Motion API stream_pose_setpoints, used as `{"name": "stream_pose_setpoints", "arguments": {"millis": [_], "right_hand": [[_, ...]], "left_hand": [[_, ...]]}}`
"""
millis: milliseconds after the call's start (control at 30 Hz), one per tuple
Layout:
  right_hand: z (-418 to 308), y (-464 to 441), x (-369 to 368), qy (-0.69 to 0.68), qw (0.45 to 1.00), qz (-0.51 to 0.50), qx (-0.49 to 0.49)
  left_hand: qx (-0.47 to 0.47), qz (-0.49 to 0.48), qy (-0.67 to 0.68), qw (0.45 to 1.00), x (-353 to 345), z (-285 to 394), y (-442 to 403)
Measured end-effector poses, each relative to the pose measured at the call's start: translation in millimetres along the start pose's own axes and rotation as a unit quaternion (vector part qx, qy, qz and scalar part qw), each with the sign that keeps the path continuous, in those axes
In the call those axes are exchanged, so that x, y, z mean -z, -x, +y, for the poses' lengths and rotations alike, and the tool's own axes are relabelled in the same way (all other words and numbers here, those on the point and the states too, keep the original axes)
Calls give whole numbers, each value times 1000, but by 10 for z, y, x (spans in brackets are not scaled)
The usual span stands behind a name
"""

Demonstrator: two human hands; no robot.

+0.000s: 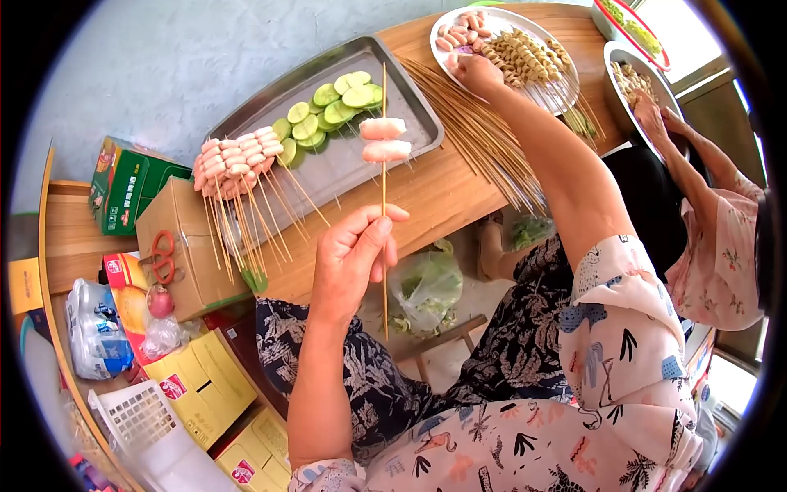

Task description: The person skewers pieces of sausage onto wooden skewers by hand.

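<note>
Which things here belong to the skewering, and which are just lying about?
Part of the job:
skewer in the left hand
pink pieces by the right hand
loose sticks
metal tray

Apparently just lying about:
scissors
green box
yellow boxes
white basket

I see a loose, off-white, lightweight fabric shirt [512, 451] printed with black leaf sprigs, small palm trees, a coral flamingo-like bird and muted pink patches. On my feed its wide, short right sleeve [627, 336] carries blue-grey blotches, bold black strokes and thin dark line drawings. I get only the edge of the matching short left sleeve [328, 474], pale with bits of blue. Below, I make out roomy, near-black fabric trousers [381, 373] covered in a dense, pale grey-beige leaf pattern.
</note>
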State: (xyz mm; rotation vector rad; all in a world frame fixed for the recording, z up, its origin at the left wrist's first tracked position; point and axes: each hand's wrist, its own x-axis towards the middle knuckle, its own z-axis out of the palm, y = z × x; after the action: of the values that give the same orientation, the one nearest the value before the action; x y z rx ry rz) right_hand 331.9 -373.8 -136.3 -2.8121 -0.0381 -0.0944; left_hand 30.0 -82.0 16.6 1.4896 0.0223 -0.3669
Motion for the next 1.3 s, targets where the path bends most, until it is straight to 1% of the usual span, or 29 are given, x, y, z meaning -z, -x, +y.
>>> {"name": "stream_pose_setpoints", "arguments": {"millis": [67, 100, 133, 200, 267, 300, 333, 400, 433, 467, 533, 600, 667, 733, 800, 833, 867, 933, 1100, 1167, 1300], "right_hand": [[36, -18, 36, -88, 993, 2, -79], [57, -3, 66, -218, 972, -16, -81], [-62, 164, 262, -448, 880, -66, -145], [-226, 409, 507, -641, 751, -79, -139], [-281, 525, 625, -756, 633, -141, -93], [-332, 606, 673, -780, 603, -144, -82], [-427, 743, 765, -813, 562, -138, -72], [-662, 1048, 1023, -830, 537, -144, -42], [-712, 1139, 1089, -866, 472, -165, -27], [-776, 1209, 1143, -865, 474, -163, -25], [-936, 1356, 1242, -884, 446, -128, -56], [-1039, 1522, 1301, -882, 454, -117, -46], [-1086, 1613, 1307, -895, 427, -130, 13], [-1091, 1669, 1293, -897, 424, -128, 4], [-1057, 1699, 1247, -887, 437, -149, 16], [-1051, 1687, 1217, -882, 451, -136, 15], [-1049, 1661, 1192, -883, 450, -133, 12], [-1059, 1604, 1186, -890, 430, -147, 33], [-1122, 1612, 1181, -893, 425, -144, 31], [-1139, 1607, 1179, -899, 412, -145, 38], [-1173, 1626, 1206, -900, 411, -142, 30]], "left_hand": [[2, -8, -1, 1000, -2, 16, 9], [6, -7, -5, 1000, -8, 24, 8], [8, -6, -8, 1000, -16, 32, 7], [2, -15, 3, 1000, -18, 13, 3], [-3, -25, 12, 1000, -17, 5, 11], [-3, -26, 8, 1000, -21, 8, 16], [-2, -26, 4, 1000, -23, 1, 16], [-12, -34, 11, 999, -18, -46, 8], [-13, -36, 8, 999, -19, -57, 17], [-14, -37, 4, 999, -16, -69, 25], [-16, -42, 7, 999, -9, -87, 52], [-21, -43, -1, 999, -8, -88, 70], [-18, -46, 0, 999, 3, -84, 82], [-11, -60, -9, 998, 9, -85, 90], [-2, -78, -15, 997, -4, -69, 107], [3, -94, -19, 995, -15, -59, 109], [7, -96, -20, 995, -26, -58, 108], [5, -111, -5, 994, -46, -49, 97], [10, -118, 8, 993, -56, -25, 84], [9, -117, 9, 993, -65, -4, 83], [14, -124, 1, 992, -65, 8, 86]]}}
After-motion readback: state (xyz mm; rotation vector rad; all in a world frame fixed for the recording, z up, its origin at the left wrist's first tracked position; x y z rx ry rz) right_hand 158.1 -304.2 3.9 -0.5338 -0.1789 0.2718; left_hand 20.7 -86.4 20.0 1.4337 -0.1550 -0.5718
